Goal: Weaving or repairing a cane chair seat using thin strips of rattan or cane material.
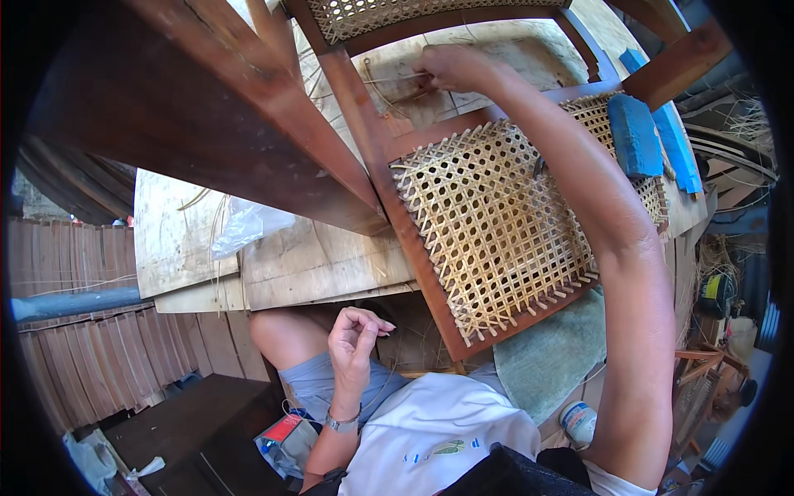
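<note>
A wooden chair (451,331) with a woven cane seat (471,211) lies on the plywood table (182,248). My right hand (447,70) reaches over the seat to the gap below the cane back (389,12), fingers closed on a thin cane strand (393,79) beside other loose strands. My left hand (360,335) hangs low at the left of the seat, fingers curled together; whether they hold anything is too small to make out. A blue block (630,135) rests on the seat's right side, under which a green cloth (538,355) hangs at the front.
A large dark wooden piece (190,132) spans the upper left, near a plastic bag (244,223). A second blue block (678,153) is at the right. Wooden boards (91,347), a dark box (190,430) and a white tub (579,422) surround me below.
</note>
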Demonstrator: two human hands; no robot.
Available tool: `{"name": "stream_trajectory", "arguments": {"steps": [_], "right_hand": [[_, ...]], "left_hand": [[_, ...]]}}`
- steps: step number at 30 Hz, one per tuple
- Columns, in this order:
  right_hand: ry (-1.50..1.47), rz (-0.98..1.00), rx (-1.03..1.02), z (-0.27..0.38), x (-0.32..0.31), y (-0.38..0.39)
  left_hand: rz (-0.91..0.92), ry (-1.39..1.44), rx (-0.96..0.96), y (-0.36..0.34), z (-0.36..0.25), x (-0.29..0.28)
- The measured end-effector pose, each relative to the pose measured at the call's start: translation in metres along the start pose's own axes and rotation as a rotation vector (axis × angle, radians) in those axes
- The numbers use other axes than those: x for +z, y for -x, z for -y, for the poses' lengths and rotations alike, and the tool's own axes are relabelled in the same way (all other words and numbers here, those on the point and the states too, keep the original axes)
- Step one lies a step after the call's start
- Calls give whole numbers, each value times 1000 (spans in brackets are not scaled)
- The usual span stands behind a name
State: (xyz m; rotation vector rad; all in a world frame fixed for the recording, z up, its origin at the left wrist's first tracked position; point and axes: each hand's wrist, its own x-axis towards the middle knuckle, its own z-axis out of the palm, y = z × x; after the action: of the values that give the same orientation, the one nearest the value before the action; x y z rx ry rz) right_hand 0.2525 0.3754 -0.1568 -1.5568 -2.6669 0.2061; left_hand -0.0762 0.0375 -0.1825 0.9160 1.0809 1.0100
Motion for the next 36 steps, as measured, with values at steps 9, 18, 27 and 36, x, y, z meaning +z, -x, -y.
{"name": "stream_trajectory", "arguments": {"steps": [9,18,27,36], "right_hand": [[-184,-85,157,-34,-35,21],[-229,-125,110,-54,-21,35],[-83,-121,167,-13,-43,29],[-407,-81,180,-5,-37,37]], "left_hand": [[-41,-36,-12,-3,1,-10],[-16,-47,-42,-4,2,-5],[-9,-37,-87,0,2,-7],[8,-51,-91,3,0,-10]]}}
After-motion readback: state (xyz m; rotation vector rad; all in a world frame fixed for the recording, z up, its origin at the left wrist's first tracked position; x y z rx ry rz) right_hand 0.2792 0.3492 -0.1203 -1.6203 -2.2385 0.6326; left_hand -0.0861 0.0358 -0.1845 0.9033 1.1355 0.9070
